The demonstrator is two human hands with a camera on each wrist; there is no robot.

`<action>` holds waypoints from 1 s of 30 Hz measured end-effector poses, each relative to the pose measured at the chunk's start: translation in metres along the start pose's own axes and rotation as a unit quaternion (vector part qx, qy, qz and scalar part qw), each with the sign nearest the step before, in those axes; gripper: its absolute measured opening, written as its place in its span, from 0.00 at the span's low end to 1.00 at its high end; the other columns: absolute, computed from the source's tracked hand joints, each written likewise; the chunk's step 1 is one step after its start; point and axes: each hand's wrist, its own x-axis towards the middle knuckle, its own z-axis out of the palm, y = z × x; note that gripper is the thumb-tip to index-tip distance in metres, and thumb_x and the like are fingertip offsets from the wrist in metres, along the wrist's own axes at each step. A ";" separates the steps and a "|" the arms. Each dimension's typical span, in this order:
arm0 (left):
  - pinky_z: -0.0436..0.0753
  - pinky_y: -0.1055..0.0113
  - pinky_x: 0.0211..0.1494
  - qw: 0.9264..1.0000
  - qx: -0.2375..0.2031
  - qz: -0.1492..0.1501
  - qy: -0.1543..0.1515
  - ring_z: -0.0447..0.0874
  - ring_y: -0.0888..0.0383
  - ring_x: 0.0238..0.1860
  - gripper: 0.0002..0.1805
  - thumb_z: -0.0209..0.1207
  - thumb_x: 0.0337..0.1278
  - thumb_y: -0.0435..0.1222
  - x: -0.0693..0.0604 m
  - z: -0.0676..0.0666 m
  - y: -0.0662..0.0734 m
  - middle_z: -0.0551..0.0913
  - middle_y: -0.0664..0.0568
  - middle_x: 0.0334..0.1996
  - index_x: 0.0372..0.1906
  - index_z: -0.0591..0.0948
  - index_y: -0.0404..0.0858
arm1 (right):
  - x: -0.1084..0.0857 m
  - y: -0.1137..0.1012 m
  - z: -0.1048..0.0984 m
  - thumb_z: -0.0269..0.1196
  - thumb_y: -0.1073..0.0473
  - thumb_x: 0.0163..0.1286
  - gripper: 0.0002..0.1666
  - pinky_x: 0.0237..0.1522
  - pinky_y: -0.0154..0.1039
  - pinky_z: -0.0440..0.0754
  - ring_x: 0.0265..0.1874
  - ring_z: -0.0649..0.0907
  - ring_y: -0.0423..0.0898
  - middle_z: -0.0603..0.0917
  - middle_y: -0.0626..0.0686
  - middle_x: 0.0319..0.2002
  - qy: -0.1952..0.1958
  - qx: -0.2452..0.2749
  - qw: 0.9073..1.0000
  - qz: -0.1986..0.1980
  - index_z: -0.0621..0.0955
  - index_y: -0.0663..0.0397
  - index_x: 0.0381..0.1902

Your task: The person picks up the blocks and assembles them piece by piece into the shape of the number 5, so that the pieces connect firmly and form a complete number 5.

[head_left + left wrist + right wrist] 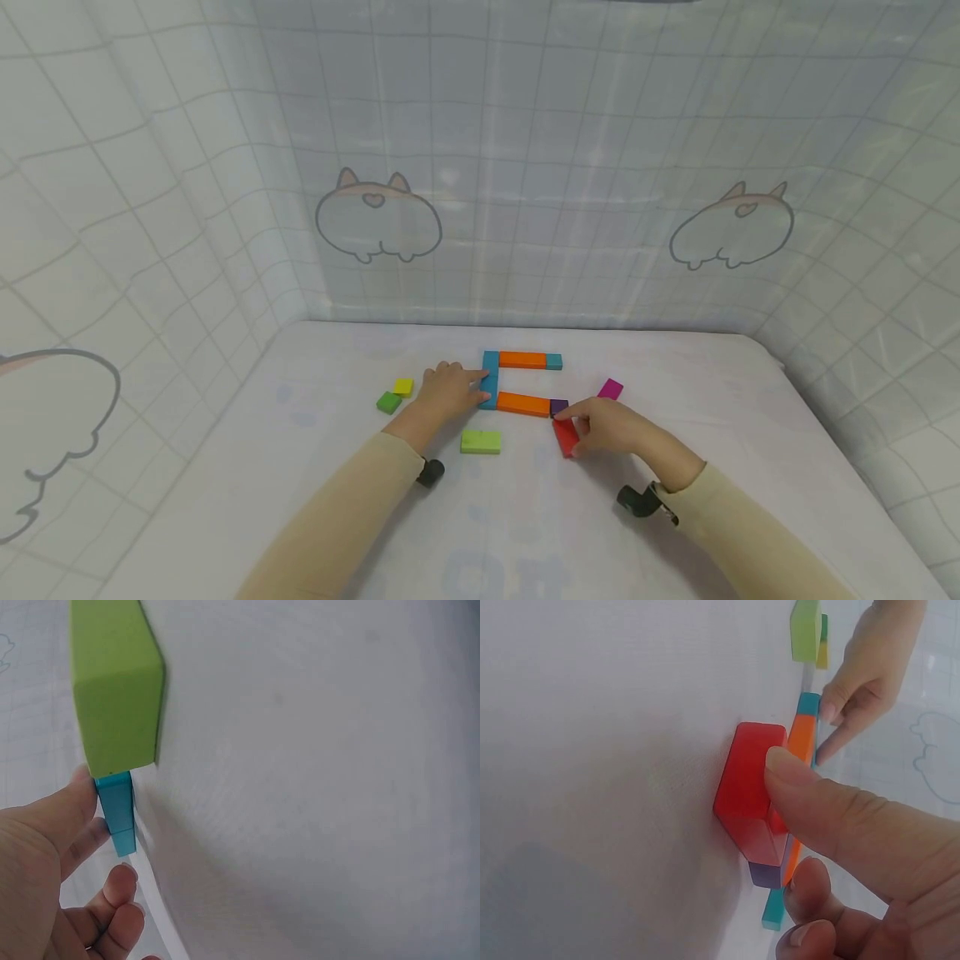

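The left hand [447,393] rests its thumb and forefinger against the left side of the upright blue blocks [491,363], its other fingers bent in the left wrist view. Between thumb and fingers, the right hand [617,427] pinches a red block [566,438], tilted slightly and close below a purple block [558,407]. That purple block sits at the right end of the lower orange block [522,404]. An upper orange block [522,360] runs from the blue blocks to a small teal block [554,362]. In the right wrist view the thumb lies on the red block [751,769].
A lime block [480,442] lies nearer the body, between the forearms. Left of the left hand are a yellow block [404,387] and a green one [388,402]. A magenta block [611,388] lies just beyond the right hand. Gridded white curtains surround the table.
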 end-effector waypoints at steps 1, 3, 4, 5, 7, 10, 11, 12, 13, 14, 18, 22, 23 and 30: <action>0.69 0.49 0.59 1.000 -0.001 0.000 0.001 0.71 0.47 0.54 0.30 0.58 0.65 0.58 0.000 0.000 0.000 0.77 0.45 0.58 0.71 0.72 0.61 | 0.000 0.000 0.000 0.78 0.61 0.53 0.30 0.29 0.37 0.71 0.29 0.75 0.45 0.75 0.49 0.26 0.000 0.000 1.000 -0.001 0.86 0.39 0.56; 0.69 0.49 0.59 1.000 -0.002 0.000 0.001 0.71 0.47 0.54 0.30 0.58 0.65 0.58 0.000 0.000 0.000 0.77 0.45 0.58 0.71 0.72 0.61 | 0.000 0.000 0.000 0.78 0.61 0.53 0.30 0.29 0.37 0.71 0.29 0.75 0.45 0.74 0.49 0.26 0.001 -0.001 1.000 -0.004 0.86 0.40 0.56; 0.69 0.49 0.59 1.000 -0.002 0.001 0.000 0.71 0.47 0.55 0.30 0.58 0.65 0.58 0.000 0.000 0.000 0.77 0.45 0.58 0.71 0.72 0.61 | 0.000 0.001 0.000 0.78 0.61 0.53 0.30 0.29 0.37 0.72 0.29 0.75 0.45 0.74 0.50 0.26 0.001 -0.001 1.000 -0.005 0.86 0.40 0.56; 0.69 0.49 0.59 1.000 -0.003 0.002 0.000 0.71 0.47 0.55 0.30 0.58 0.66 0.58 0.000 0.000 0.000 0.77 0.45 0.58 0.71 0.72 0.60 | 0.000 0.001 0.000 0.78 0.61 0.53 0.30 0.29 0.37 0.72 0.29 0.75 0.45 0.74 0.50 0.26 0.001 -0.001 1.000 -0.006 0.86 0.39 0.56; 0.69 0.49 0.59 1.000 -0.003 0.003 0.000 0.70 0.47 0.55 0.30 0.58 0.66 0.58 0.000 0.000 0.000 0.77 0.45 0.58 0.71 0.72 0.60 | 0.001 0.002 0.001 0.79 0.61 0.53 0.30 0.29 0.37 0.72 0.29 0.75 0.45 0.74 0.49 0.26 0.002 -0.002 1.000 -0.007 0.86 0.39 0.56; 0.69 0.49 0.60 1.000 -0.003 0.004 0.000 0.70 0.47 0.54 0.30 0.58 0.66 0.58 -0.001 0.000 0.000 0.77 0.45 0.58 0.71 0.72 0.60 | 0.002 0.003 0.000 0.79 0.60 0.53 0.31 0.29 0.37 0.73 0.29 0.75 0.45 0.74 0.50 0.26 0.000 -0.002 1.000 -0.007 0.86 0.38 0.56; 0.69 0.49 0.59 1.000 -0.003 0.004 0.000 0.70 0.47 0.54 0.30 0.58 0.66 0.58 -0.001 0.000 -0.001 0.77 0.46 0.58 0.71 0.72 0.60 | 0.001 0.003 0.000 0.79 0.60 0.53 0.31 0.29 0.37 0.73 0.29 0.75 0.45 0.75 0.50 0.26 -0.001 -0.001 1.000 -0.005 0.85 0.38 0.56; 0.69 0.49 0.59 1.000 -0.002 0.005 -0.001 0.70 0.47 0.54 0.30 0.58 0.66 0.58 -0.001 0.000 -0.001 0.77 0.46 0.58 0.71 0.72 0.60 | 0.001 0.003 -0.001 0.79 0.59 0.53 0.31 0.30 0.37 0.74 0.30 0.75 0.45 0.75 0.50 0.27 0.000 0.000 1.000 -0.003 0.85 0.38 0.56; 0.69 0.49 0.59 1.000 -0.001 0.005 -0.001 0.70 0.47 0.54 0.30 0.57 0.66 0.58 -0.001 0.000 -0.001 0.77 0.46 0.58 0.72 0.72 0.60 | 0.001 0.003 -0.001 0.79 0.59 0.53 0.31 0.30 0.37 0.75 0.31 0.76 0.45 0.76 0.50 0.28 0.000 0.000 1.000 -0.001 0.85 0.38 0.56; 0.69 0.49 0.60 1.000 -0.002 0.006 -0.001 0.70 0.47 0.54 0.30 0.57 0.66 0.58 -0.001 0.000 -0.001 0.77 0.46 0.58 0.71 0.72 0.60 | 0.001 0.003 -0.002 0.79 0.59 0.53 0.30 0.30 0.38 0.75 0.31 0.76 0.46 0.76 0.50 0.29 0.002 0.000 1.000 0.001 0.85 0.38 0.56; 0.69 0.48 0.61 1.000 0.000 0.007 0.000 0.70 0.47 0.55 0.30 0.57 0.67 0.58 -0.001 0.000 -0.001 0.77 0.46 0.59 0.72 0.72 0.60 | 0.001 0.004 -0.005 0.78 0.58 0.54 0.29 0.32 0.39 0.77 0.33 0.76 0.46 0.77 0.49 0.33 0.009 -0.002 1.000 0.008 0.85 0.39 0.55; 0.68 0.47 0.62 1.000 -0.002 0.005 0.001 0.70 0.47 0.56 0.30 0.57 0.66 0.58 -0.002 -0.001 0.000 0.77 0.45 0.59 0.72 0.72 0.60 | 0.002 0.005 -0.004 0.79 0.58 0.54 0.29 0.32 0.39 0.77 0.33 0.76 0.46 0.77 0.49 0.33 0.002 0.004 1.000 0.008 0.85 0.41 0.55; 0.68 0.47 0.62 1.000 -0.003 0.004 0.001 0.70 0.46 0.56 0.30 0.57 0.66 0.58 -0.002 0.000 0.000 0.77 0.45 0.59 0.71 0.72 0.60 | 0.002 0.005 -0.003 0.79 0.58 0.53 0.30 0.32 0.39 0.77 0.33 0.76 0.46 0.77 0.49 0.34 -0.001 0.005 1.000 0.008 0.84 0.41 0.55; 0.68 0.48 0.61 1.000 -0.001 0.003 -0.001 0.70 0.47 0.55 0.30 0.57 0.66 0.58 -0.001 0.002 -0.001 0.77 0.45 0.59 0.72 0.71 0.60 | 0.005 0.010 0.002 0.79 0.60 0.53 0.30 0.33 0.39 0.77 0.34 0.76 0.45 0.77 0.49 0.34 -0.002 0.011 1.000 -0.005 0.84 0.41 0.55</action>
